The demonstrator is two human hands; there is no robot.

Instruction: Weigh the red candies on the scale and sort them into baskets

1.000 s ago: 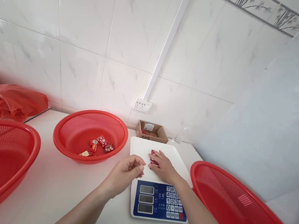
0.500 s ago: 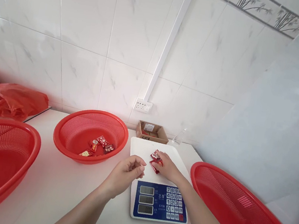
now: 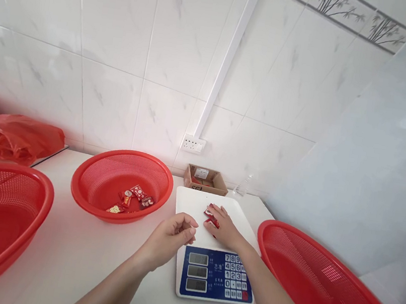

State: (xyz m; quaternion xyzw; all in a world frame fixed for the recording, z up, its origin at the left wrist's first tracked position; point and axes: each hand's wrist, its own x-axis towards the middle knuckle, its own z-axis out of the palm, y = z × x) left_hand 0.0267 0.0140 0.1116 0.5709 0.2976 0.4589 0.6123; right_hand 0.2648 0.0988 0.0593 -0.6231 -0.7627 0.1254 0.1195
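A white electronic scale (image 3: 192, 221) with a blue keypad panel stands in the middle of the table. On its plate lie a few small red wrapped candies (image 3: 211, 218). My right hand (image 3: 225, 229) rests over these candies with its fingers stretched out, partly covering them. My left hand (image 3: 171, 236) hovers by the scale's left edge, fingers loosely curled and a small gap between thumb and forefinger; nothing shows in it. To the left, a red plastic basket (image 3: 87, 183) holds several wrapped candies (image 3: 131, 198) in red, brown and cream.
Another red basket (image 3: 43, 199) stands at the near left, and a third red basket (image 3: 271, 228) at the right. Behind the scale are a small cardboard box (image 3: 207, 188) and a clear plastic bottle (image 3: 242, 186). Red plastic bags (image 3: 18, 137) lie at the far left.
My right hand has loosened and spread its fingers over the candies, which lie closer together on the plate. My left hand has hardly moved.
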